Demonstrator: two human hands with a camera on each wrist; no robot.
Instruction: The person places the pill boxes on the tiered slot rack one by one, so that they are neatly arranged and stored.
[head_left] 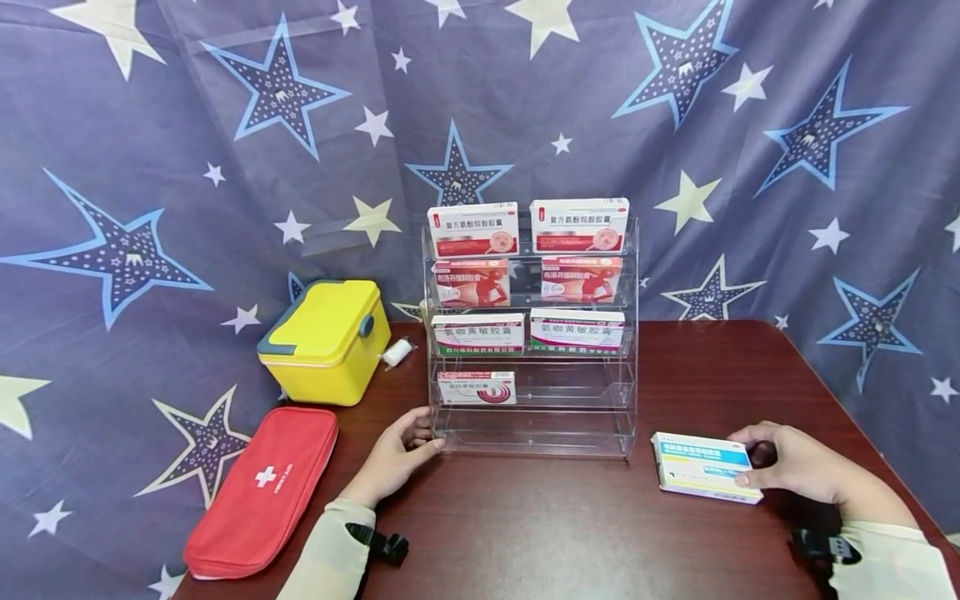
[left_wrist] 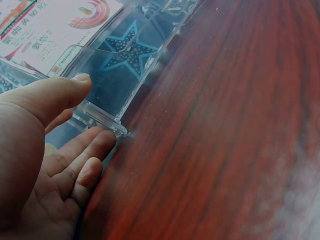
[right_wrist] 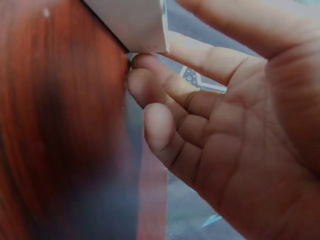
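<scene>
A clear tiered display rack (head_left: 534,429) stands on the table, with medicine boxes on its upper tiers. My left hand (head_left: 401,450) holds its lower left corner; in the left wrist view the thumb (left_wrist: 70,95) overlaps the front and the fingertips (left_wrist: 105,137) meet the bottom edge. To the right of the rack, my right hand (head_left: 795,467) pinches a white, blue and yellow medicine box (head_left: 693,468) by its right end, low over the table. In the right wrist view only a pale corner of this box (right_wrist: 137,25) shows, and the lower fingers are loosely curled.
A yellow case (head_left: 322,333) with grey-blue trim, a small white roll (head_left: 397,352) and a red first-aid pouch (head_left: 262,492) lie left of the rack. The fourth tier holds one box (head_left: 477,388) on its left side. Behind the table (head_left: 540,525) hangs a star-patterned curtain (head_left: 510,100).
</scene>
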